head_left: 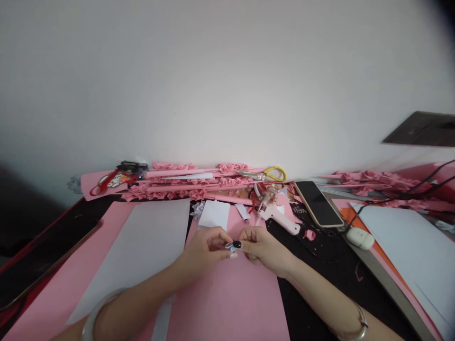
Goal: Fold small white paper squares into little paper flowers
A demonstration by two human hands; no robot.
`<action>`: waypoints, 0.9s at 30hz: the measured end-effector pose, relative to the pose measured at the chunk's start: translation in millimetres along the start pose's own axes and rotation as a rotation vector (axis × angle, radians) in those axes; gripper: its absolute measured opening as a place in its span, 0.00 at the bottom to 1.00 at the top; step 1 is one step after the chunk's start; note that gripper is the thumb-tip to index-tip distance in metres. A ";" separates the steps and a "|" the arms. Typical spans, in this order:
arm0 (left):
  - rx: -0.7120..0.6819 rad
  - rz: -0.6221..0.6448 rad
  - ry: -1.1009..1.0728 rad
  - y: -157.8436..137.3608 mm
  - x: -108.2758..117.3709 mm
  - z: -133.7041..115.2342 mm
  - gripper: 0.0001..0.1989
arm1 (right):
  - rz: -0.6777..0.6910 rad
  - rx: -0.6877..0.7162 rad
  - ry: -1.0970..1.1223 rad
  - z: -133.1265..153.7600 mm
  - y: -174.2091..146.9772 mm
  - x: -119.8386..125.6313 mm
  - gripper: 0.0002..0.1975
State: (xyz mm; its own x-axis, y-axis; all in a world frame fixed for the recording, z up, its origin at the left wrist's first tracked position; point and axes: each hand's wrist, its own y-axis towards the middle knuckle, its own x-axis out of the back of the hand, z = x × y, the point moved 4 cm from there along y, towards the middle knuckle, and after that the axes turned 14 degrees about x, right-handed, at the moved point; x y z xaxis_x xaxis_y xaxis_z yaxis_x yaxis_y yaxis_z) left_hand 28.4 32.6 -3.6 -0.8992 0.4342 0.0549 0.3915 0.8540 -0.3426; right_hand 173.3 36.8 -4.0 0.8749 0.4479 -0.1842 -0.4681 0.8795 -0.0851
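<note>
A small folded piece of white paper (230,246) is pinched between my two hands, over a pink paper sheet (227,303). My left hand (204,248) closes thumb and fingers on its left side. From the right, my right hand (262,246) presses thumb and curled fingers against it; a dark thumbnail shows at the paper. Much of the folded piece is hidden by my fingertips. Just beyond my hands lie white paper squares (214,214), a narrow white slip (243,211) and a little cluster of folded white pieces (197,209).
Beyond the squares lie pink paper flower stems (170,189) along the wall, with yellow-handled scissors (265,174) on top. A pale glue gun (279,219), a phone (319,203) and a white earbud case (359,238) are at right. Large white sheets (142,246) lie left.
</note>
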 end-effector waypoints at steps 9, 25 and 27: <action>-0.009 -0.013 -0.031 2.9 1.9 -1.8 0.06 | -0.100 0.138 0.156 -1.5 3.3 2.4 0.17; -0.084 -0.087 0.181 -0.3 -0.7 2.3 0.07 | -0.177 0.362 -0.579 3.8 -4.1 -4.3 0.08; -0.086 -0.092 0.195 -0.2 -1.0 2.6 0.07 | -0.166 0.345 -0.564 3.3 -4.1 -3.9 0.10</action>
State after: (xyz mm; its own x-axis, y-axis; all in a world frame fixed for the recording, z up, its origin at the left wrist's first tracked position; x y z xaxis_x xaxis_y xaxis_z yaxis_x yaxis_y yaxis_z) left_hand 28.7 31.1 -6.1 -0.8804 0.3934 0.2649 0.3326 0.9103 -0.2467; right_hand 172.2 31.9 0.3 0.9061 0.2357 0.3513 -0.3382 0.9025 0.2666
